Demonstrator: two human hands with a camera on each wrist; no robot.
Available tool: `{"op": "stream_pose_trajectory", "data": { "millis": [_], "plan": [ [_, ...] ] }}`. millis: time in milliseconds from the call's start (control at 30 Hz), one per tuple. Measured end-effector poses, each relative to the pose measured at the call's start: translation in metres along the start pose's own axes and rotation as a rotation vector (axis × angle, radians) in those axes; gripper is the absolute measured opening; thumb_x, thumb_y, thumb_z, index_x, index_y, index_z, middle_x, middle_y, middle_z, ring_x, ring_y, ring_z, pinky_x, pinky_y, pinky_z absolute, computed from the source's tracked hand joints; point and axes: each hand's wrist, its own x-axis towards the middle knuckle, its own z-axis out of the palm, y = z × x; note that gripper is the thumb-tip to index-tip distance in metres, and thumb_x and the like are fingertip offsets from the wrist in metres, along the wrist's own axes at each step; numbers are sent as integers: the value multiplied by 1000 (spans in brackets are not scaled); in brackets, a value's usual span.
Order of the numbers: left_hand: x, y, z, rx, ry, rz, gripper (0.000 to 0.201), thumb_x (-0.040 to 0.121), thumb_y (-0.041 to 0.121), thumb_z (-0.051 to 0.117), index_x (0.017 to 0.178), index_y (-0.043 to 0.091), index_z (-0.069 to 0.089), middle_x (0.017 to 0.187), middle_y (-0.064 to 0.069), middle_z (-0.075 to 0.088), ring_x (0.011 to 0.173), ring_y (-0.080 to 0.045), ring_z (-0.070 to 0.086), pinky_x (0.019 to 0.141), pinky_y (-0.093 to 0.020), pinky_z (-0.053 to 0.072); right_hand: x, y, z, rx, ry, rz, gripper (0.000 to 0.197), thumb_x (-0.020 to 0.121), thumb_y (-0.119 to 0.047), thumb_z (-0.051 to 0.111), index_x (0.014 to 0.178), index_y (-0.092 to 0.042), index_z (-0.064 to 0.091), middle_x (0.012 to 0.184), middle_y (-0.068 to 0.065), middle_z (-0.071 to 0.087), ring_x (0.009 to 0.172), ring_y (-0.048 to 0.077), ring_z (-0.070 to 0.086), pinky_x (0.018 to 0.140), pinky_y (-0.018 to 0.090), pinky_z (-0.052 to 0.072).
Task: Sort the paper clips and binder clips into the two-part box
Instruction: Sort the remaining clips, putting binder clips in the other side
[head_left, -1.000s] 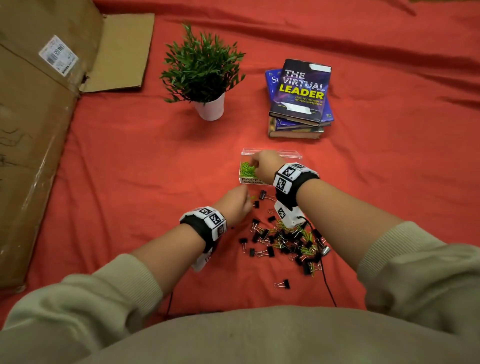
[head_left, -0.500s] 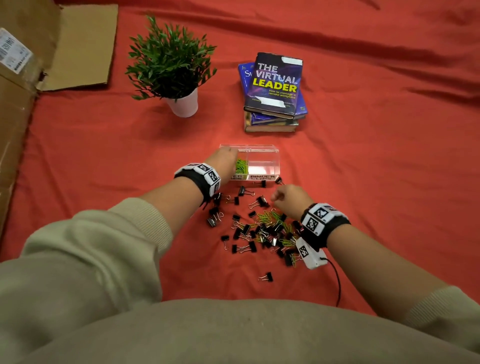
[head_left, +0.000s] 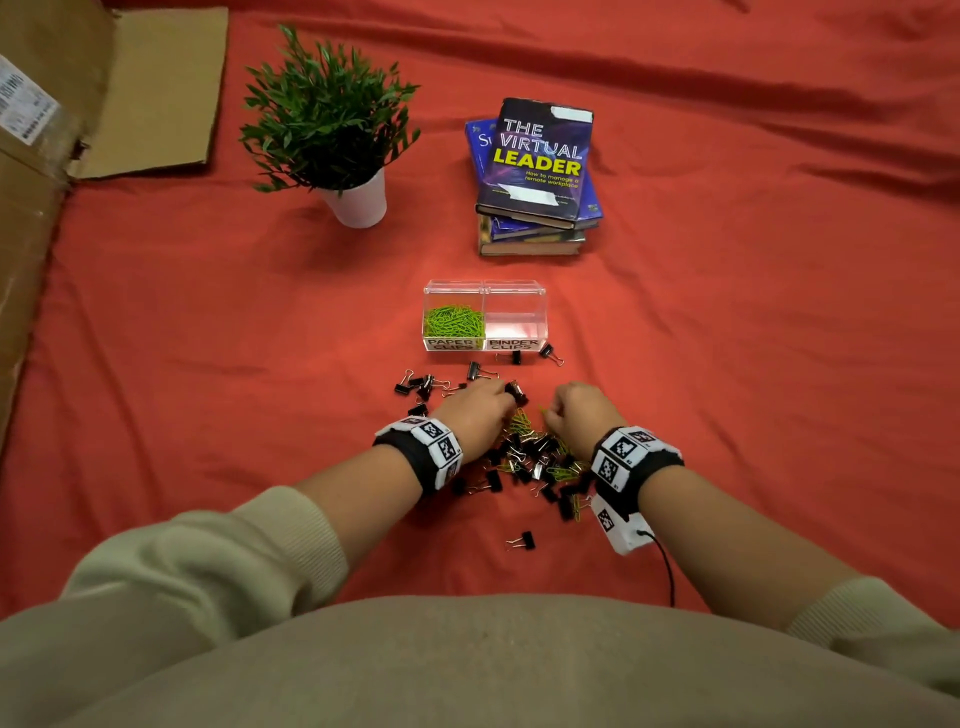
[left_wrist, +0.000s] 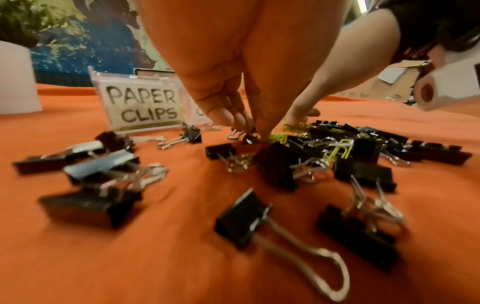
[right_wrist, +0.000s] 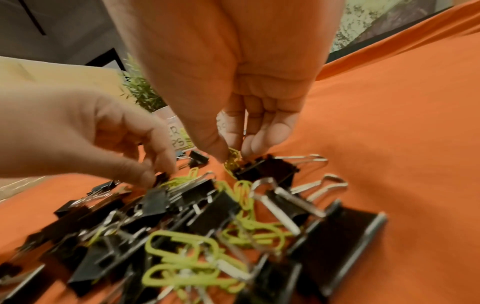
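Fingertips (right_wrist: 221, 153) of the right hand (head_left: 579, 415) are pinched on green paper clips (right_wrist: 233, 160) in the pile before the two-part box (head_left: 484, 322), while a binder clip (left_wrist: 249, 139) is touched by the left hand (head_left: 475, 410), so picking is judged underway and a carry to the labelled halves is called for.

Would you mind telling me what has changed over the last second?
The left hand came back from the box to the clip pile. The right hand, at the box a second ago, now pinches green paper clips. Box, plant and books stayed put.
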Motion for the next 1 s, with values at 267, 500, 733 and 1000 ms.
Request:
{"op": "stream_pose_trajectory", "data": {
  "millis": [267,500,733,1000],
  "plan": [
    [-8,-20,-2,73,157,-131,18,88,9,51,103,8,62,106,-8,56,100,-26,52,86,-38,46,5,26,-26,460,73,177,10,89,-16,60,82,-11,65,75,2,64,64,14,56,52,21,44],
    [5,19,8,-43,47,-7,27,94,10,48,116,11,63,109,-5,56,106,-24,54,90,-38,48,-5,30,-37,819,20,178,5,88,-6,61,85,-4,64,72,4,65,59,12,58,49,13,51],
    [8,25,16,-27,-24,-62,33,93,18,55,124,7,58,117,-7,51,112,-24,50,96,-38,47,-5,44,-34,1037,-70,220,18,91,3,48,99,-2,63,76,9,61,62,15,59,54,17,54],
    [5,24,19,48,-36,-87,26,92,17,51,112,3,62,110,-10,51,105,-29,54,82,-43,52,10,25,-22,762,-96,196,9,90,-10,54,83,-11,60,71,2,61,57,11,53,49,19,47]
  ]
}}
